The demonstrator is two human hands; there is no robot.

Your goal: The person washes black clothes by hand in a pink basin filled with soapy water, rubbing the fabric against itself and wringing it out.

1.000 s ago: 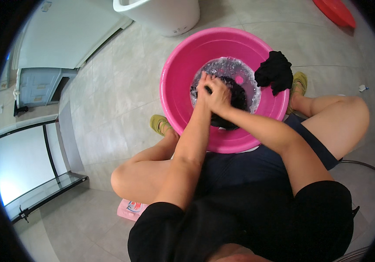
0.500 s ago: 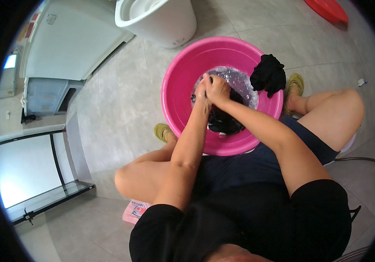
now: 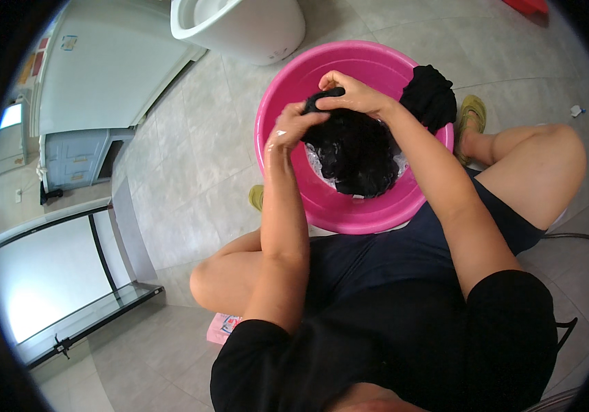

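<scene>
A pink plastic basin stands on the floor between my legs, with sudsy water low inside it. My left hand holds the upper left edge of a wet black garment. My right hand pinches the same garment's top edge, thumb beneath and fingers curved over, a few of them lifted. The cloth hangs from both hands, its lower part down in the basin. What kind of garment it is I cannot tell. A second black cloth, bunched up, drapes over the basin's right rim.
A white toilet stands beyond the basin to the left. Part of a red basin shows at the far right. A pink packet lies on the floor by my left side. A hose runs along the floor at right.
My hands, pressed together low in the basin before, have come apart and risen, lifting the black garment and spreading it between them. The view has shifted slightly.
</scene>
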